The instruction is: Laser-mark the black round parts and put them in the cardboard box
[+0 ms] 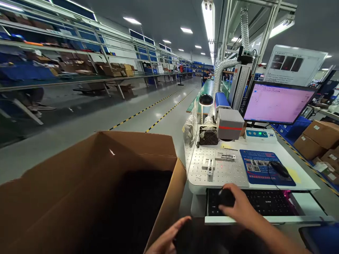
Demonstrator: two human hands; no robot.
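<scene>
Right-hand grip [242, 206] is closed on a dark round pc [226, 197], thumb on the near side, forefinger round the far side. Pc sits over the left end of the kbd [267, 203], just nearer than the tabletop [287, 143], w/ the perforated plate [225, 180] & its small clamps [210, 164] beyond on the far side. Left-hand grip [169, 237] is low at the near edge, right of the big cardboard box [174, 197], thumb & fingers parted beside a dark mass; too dim to tell if it's holding any of that.

Handling, my guess: pc is prob. light, since one hand carries it w/ thumb & fingers only. Looks stiff, no sag or dent under the fingers. Surface is dark, maybe smooth, so treat as a bit slippery, esp. w/ dry fingertips. Doesn't seem v. fragile, but finish could scuff if knocked on the metal plate. Best hold: opp. sides of the rim, thumb vs. first two fingers, top left uncovered; moderate squeeze, no need for the palm. Avoid pinching one edge only, as a round pc could roll out
</scene>
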